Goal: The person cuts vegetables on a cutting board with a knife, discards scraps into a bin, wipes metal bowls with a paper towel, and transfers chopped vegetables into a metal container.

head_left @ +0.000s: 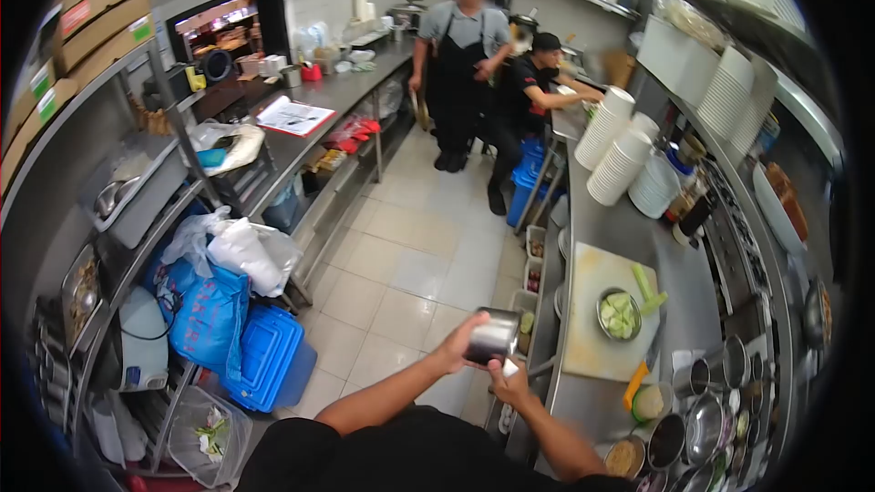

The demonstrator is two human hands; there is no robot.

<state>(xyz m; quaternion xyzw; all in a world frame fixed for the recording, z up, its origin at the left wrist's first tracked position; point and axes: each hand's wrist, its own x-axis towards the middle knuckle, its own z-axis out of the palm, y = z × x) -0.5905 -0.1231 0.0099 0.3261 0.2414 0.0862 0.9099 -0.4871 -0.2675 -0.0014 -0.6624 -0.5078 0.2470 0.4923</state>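
A shiny metal container (pixel 493 335) is tilted in front of me, over the counter's left edge. My left hand (pixel 451 346) grips its side, fingers closed around it. Below the container, my right hand (pixel 512 386) is closed on a small white piece of paper or cloth (pixel 509 368), held against the metal. What the container holds cannot be seen. To the right, a white cutting board (pixel 591 346) bears a metal bowl (pixel 619 314) of cut pale-green pieces. Green stalks (pixel 650 290) lie beside that bowl.
Metal containers (pixel 701 428) and an orange-handled tool (pixel 636 384) crowd the near right counter. Stacked white tubs (pixel 605 131) stand farther back. Two people (pixel 460 64) are at the aisle's far end. At left are a blue bin (pixel 270 357) and shelving.
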